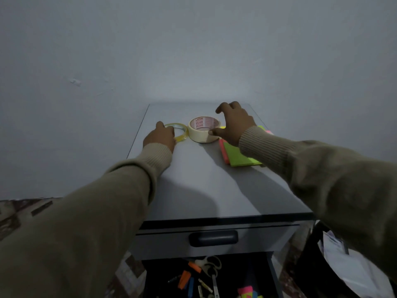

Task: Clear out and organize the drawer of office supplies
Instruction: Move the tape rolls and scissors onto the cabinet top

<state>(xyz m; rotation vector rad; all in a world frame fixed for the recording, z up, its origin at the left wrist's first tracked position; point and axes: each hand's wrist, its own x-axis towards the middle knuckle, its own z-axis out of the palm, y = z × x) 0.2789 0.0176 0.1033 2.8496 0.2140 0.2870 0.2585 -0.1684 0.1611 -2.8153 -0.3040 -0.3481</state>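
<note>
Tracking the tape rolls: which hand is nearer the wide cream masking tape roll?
Right hand: its thumb touches the cream masking tape roll. Left hand holds the clear tape roll beside it.

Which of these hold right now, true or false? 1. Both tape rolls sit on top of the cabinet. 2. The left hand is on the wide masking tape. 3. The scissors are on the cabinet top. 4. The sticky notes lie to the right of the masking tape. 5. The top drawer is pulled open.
1. True: the clear tape and the masking tape lie flat on the cabinet top.
2. False: the left hand holds the clear tape; the right hand is at the masking tape.
3. False: the scissors lie in the open lower drawer.
4. True: the sticky notes lie to its right, partly under the right hand.
5. False: the top drawer is closed.
</note>
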